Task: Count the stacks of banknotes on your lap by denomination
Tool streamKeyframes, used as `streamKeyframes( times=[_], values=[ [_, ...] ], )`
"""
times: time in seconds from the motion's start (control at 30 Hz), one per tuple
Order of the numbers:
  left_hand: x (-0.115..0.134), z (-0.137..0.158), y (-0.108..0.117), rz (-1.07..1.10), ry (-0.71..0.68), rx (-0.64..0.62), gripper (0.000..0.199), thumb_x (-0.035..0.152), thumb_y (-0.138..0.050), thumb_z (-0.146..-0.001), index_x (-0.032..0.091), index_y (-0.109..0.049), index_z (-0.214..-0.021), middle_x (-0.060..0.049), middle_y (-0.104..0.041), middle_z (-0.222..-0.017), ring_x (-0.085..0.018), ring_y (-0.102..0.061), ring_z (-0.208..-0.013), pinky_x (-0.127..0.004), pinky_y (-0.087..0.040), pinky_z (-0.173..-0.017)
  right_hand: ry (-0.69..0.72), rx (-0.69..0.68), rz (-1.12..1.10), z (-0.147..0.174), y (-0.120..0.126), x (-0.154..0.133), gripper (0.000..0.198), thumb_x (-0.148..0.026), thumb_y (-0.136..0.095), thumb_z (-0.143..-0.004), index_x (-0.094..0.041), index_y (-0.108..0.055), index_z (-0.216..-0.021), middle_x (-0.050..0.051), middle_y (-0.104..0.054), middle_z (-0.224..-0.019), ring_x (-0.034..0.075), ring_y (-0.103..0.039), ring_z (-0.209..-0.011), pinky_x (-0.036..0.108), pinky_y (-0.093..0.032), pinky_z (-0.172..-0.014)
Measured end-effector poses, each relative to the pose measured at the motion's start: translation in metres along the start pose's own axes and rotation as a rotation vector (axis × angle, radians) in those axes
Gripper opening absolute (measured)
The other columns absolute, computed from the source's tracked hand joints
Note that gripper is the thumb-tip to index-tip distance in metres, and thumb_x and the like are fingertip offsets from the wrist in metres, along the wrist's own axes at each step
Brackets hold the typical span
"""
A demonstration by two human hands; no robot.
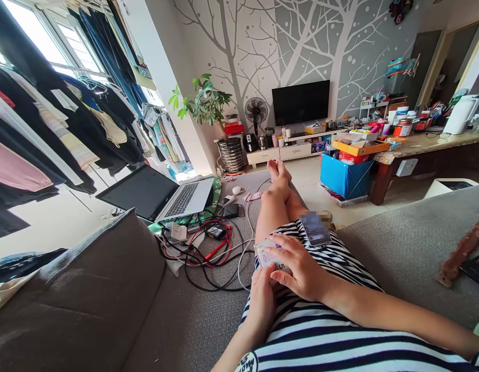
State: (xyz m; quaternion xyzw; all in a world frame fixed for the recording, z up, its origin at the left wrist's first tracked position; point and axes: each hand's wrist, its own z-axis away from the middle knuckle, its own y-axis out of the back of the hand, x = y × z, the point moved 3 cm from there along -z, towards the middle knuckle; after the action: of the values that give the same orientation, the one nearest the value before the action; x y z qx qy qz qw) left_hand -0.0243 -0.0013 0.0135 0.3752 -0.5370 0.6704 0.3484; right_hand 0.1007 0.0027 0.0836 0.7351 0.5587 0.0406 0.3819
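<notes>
A small stack of pale paper with purple print and a numeral 5, looking like banknotes (264,255), is between my hands above my lap. My left hand (262,292) grips its near edge, thumb on top; the fingers below are hidden. From the right, my right hand (299,266) lies over the stack, fingers bent across its top and thumb against the near side. A smartphone (315,230) rests screen up on my striped clothing, just beyond my right hand.
On the grey sofa (208,320), left of my legs, lie tangled cables (200,258), a white charger (177,232) and an open laptop (185,201). A blue box (345,175) stands by the cluttered table (413,147). A television (301,106) is ahead.
</notes>
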Motion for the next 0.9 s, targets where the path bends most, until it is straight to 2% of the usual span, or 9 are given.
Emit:
streamKeyframes(
  times=[0.1,0.2,0.27,0.33,0.43,0.63,0.9],
  values=[
    [0.006,0.004,-0.006,0.127,0.043,0.006,0.017,0.028,-0.057,-0.081,0.016,-0.068,-0.088,-0.001,-0.075,-0.082,-0.025,-0.070,-0.085,-0.037,-0.056,-0.073,-0.125,0.147,-0.026,0.003,0.004,0.007,0.037,-0.034,-0.058,-0.091,-0.020,-0.054,-0.125,0.013,-0.054,-0.131,0.026,-0.049,-0.123,0.043,-0.039,-0.105],
    [0.010,0.006,-0.008,0.149,0.059,0.027,0.026,0.030,-0.064,-0.075,0.014,-0.067,-0.096,-0.002,-0.074,-0.083,-0.020,-0.068,-0.074,-0.032,-0.056,-0.062,-0.298,0.257,-0.084,0.005,0.006,0.016,0.021,-0.031,-0.063,-0.087,-0.020,-0.055,-0.103,0.007,-0.061,-0.099,0.022,-0.058,-0.093,0.035,-0.048,-0.084],
    [0.010,0.006,-0.007,0.151,0.067,0.053,0.034,0.030,-0.069,-0.069,0.013,-0.066,-0.099,-0.003,-0.073,-0.082,-0.019,-0.066,-0.070,-0.030,-0.056,-0.057,-0.410,0.250,-0.124,0.005,0.004,0.020,0.016,-0.032,-0.064,-0.085,-0.020,-0.053,-0.089,0.001,-0.056,-0.080,0.017,-0.054,-0.072,0.029,-0.046,-0.069],
    [0.010,0.006,-0.007,0.149,0.074,0.056,0.038,0.029,-0.071,-0.066,0.013,-0.066,-0.101,-0.004,-0.072,-0.082,-0.019,-0.066,-0.068,-0.030,-0.056,-0.057,-0.480,0.205,-0.171,0.005,0.002,0.023,0.019,-0.033,-0.065,-0.084,-0.021,-0.050,-0.080,-0.003,-0.051,-0.069,0.014,-0.048,-0.062,0.026,-0.041,-0.060],
    [0.011,0.006,-0.008,0.142,0.078,0.047,0.035,0.027,-0.073,-0.064,0.014,-0.067,-0.096,-0.005,-0.072,-0.082,-0.018,-0.066,-0.067,-0.029,-0.055,-0.057,-0.533,0.168,-0.249,0.005,-0.001,0.025,0.024,-0.034,-0.066,-0.083,-0.021,-0.048,-0.073,-0.004,-0.048,-0.063,0.012,-0.045,-0.057,0.024,-0.037,-0.055],
    [0.013,0.007,-0.011,0.131,0.084,0.047,0.033,0.025,-0.074,-0.063,0.014,-0.068,-0.093,-0.005,-0.072,-0.081,-0.018,-0.066,-0.068,-0.028,-0.054,-0.057,-0.594,0.199,-0.341,0.005,-0.005,0.035,0.031,-0.038,-0.066,-0.083,-0.020,-0.047,-0.065,-0.005,-0.047,-0.058,0.012,-0.044,-0.053,0.023,-0.034,-0.053],
    [0.014,0.007,-0.010,0.189,0.104,0.122,0.027,0.028,-0.063,-0.076,0.012,-0.067,-0.097,-0.007,-0.072,-0.086,-0.019,-0.066,-0.070,-0.031,-0.056,-0.054,-0.515,0.225,-0.300,0.004,-0.001,0.028,0.028,-0.035,-0.063,-0.087,-0.019,-0.051,-0.067,-0.004,-0.050,-0.057,0.011,-0.046,-0.053,0.023,-0.035,-0.053]
  ],
)
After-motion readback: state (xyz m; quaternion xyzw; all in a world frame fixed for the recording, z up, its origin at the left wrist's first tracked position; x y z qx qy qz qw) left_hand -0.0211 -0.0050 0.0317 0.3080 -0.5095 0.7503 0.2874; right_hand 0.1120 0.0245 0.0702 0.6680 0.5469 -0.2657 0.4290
